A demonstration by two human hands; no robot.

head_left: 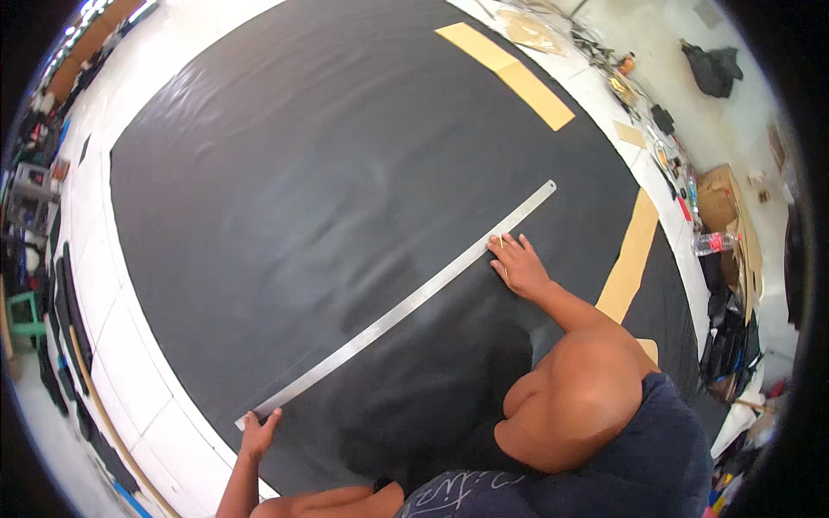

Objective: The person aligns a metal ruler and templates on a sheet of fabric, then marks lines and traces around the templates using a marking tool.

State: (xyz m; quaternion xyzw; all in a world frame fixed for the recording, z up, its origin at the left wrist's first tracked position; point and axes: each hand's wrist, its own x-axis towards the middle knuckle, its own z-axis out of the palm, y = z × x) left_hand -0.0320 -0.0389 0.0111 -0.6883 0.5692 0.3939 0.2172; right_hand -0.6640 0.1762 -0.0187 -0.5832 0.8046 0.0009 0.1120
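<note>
A long metal ruler [406, 306] lies slantwise across a big black sheet [302, 190] spread over a white table [129, 363]. My left hand [257, 434] grips the ruler's near end at the sheet's front-left edge. My right hand [518, 265] rests on the sheet against the ruler's far part, fingers pinched on a thin yellow marking stick [499, 241] whose tip meets the ruler's edge. My bare right shoulder and dark sleeveless top fill the lower right.
Two tan paper strips [509, 73] [629, 259] lie on the sheet at the back and right. Tools, a plastic bottle [712, 243] and a cardboard box [718, 194] crowd the right side. A thin wooden stick [104, 414] runs along the table's left edge, near a green stool [26, 315].
</note>
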